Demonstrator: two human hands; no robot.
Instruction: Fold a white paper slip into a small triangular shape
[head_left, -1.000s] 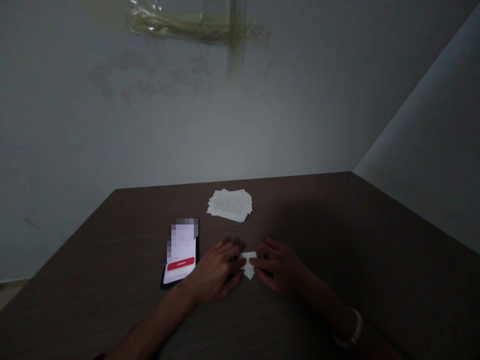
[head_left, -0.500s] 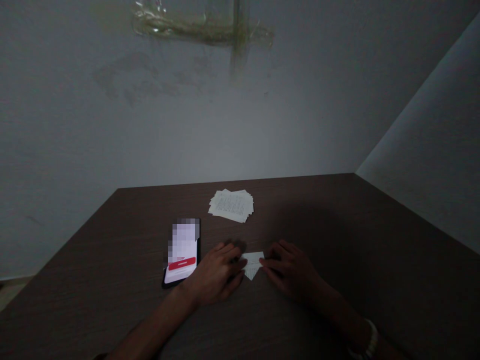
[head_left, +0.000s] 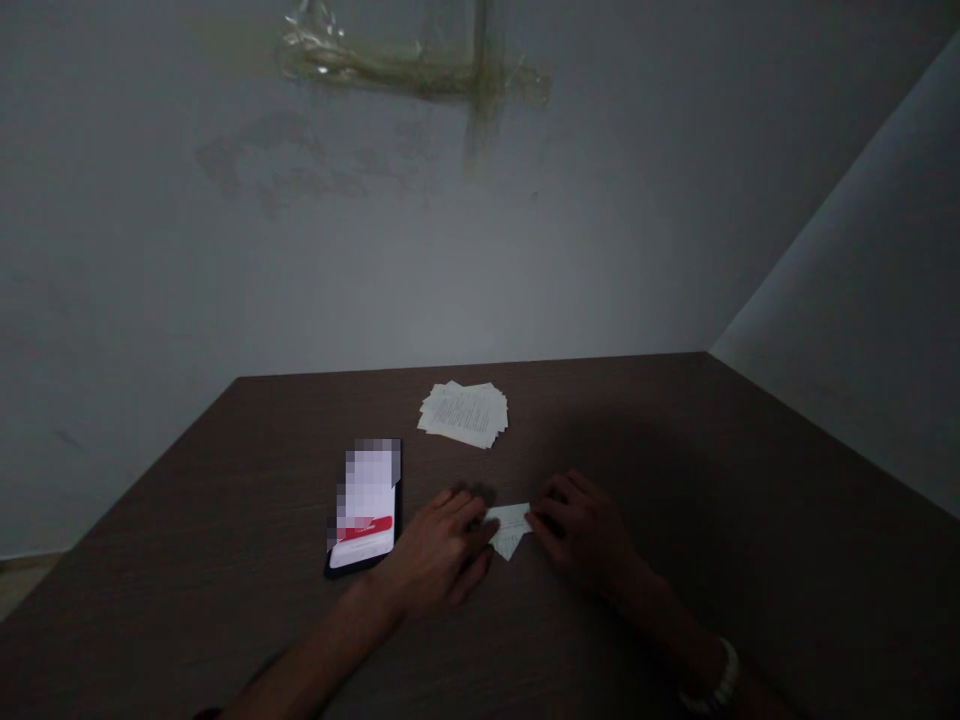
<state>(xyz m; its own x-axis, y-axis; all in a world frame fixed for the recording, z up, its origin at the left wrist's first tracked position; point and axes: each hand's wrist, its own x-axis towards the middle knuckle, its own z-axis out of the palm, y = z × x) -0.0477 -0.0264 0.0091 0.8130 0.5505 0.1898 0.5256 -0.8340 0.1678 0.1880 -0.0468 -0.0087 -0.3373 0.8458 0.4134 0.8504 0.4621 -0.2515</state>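
Observation:
A small folded paper with printed lines lies on the table between my two hands, its lower edge coming to a point. My left hand holds its left side, thumb and fingers closed at the edge and covering that end. At the right corner, the fingertips of my right hand pinch the paper. A light-coloured bracelet circles my right wrist.
Beyond my hands lies a loose stack of printed paper sheets. A phone with a lit screen lies left of my left hand. The brown table meets a grey wall at the back and another at the right.
My right hand's fingers have shifted slightly at the paper's right corner, now in a tighter pinch. The paper's pointed lower part has moved a little to the right. Stack and phone stay put.

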